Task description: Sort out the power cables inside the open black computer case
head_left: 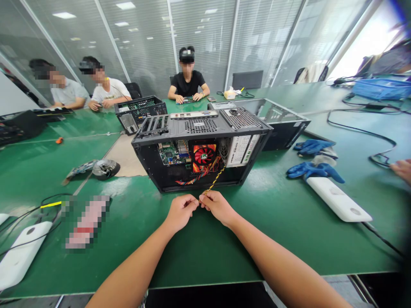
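A black computer case lies before me with its open side facing me. Inside show a green motherboard, a red fan and a white-labelled power supply. From the power supply runs a twisted yellow-and-black cable out over the case's lower edge. My left hand pinches the cable's near end. Right beside it, my right hand has its fingers closed round the same cable. The fingers hide the cable's tip. A bundle of multicoloured wires hangs inside the case.
Behind stand another case and a dark case panel. Blue gloves and a white power strip lie to the right. On the left are a tape roll and a second strip. Several people sit around the table.
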`<move>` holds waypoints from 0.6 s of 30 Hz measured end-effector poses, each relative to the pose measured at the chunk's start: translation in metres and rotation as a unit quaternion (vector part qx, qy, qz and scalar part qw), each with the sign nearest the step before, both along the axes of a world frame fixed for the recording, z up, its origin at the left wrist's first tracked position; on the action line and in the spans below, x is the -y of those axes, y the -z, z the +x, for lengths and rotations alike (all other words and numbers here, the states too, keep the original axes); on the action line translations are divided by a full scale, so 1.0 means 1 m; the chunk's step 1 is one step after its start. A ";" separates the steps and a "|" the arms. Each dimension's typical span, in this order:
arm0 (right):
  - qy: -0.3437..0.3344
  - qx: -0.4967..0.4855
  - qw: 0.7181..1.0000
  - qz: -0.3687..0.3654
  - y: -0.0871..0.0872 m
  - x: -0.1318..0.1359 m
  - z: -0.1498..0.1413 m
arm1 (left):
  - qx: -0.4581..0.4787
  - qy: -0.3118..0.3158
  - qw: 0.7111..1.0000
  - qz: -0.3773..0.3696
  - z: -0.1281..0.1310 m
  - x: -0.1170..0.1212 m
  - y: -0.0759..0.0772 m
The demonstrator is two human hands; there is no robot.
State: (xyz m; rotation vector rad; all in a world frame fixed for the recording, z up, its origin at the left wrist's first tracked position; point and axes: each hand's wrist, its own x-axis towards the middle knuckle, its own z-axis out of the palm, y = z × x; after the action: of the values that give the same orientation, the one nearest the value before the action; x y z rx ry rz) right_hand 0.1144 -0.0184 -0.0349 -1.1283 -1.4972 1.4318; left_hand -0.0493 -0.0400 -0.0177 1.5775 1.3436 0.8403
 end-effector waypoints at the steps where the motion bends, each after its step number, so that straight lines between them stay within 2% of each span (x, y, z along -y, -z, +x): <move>1: -0.001 0.003 1.000 0.001 0.000 0.000 0.000 | 0.022 -0.002 1.000 -0.022 0.000 -0.001 0.001; 4: -0.001 0.006 1.000 0.006 0.001 0.000 -0.001 | 0.059 -0.008 0.997 -0.054 -0.001 -0.002 0.003; 6: 0.002 0.001 1.000 0.002 0.001 0.000 -0.001 | 0.052 -0.006 0.998 -0.046 -0.001 -0.002 0.003; 11: 0.020 -0.017 0.999 -0.020 -0.002 0.000 -0.001 | -0.032 0.001 0.998 0.052 0.000 0.000 -0.001; 18: 0.020 -0.037 0.998 -0.035 -0.002 0.000 -0.001 | -0.120 -0.012 0.979 0.163 0.001 0.004 -0.004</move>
State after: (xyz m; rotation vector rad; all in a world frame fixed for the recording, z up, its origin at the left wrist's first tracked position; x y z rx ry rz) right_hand 0.1135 -0.0187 -0.0324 -1.1289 -1.3750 1.4931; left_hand -0.0480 -0.0436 -0.0135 1.9715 1.4491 0.9457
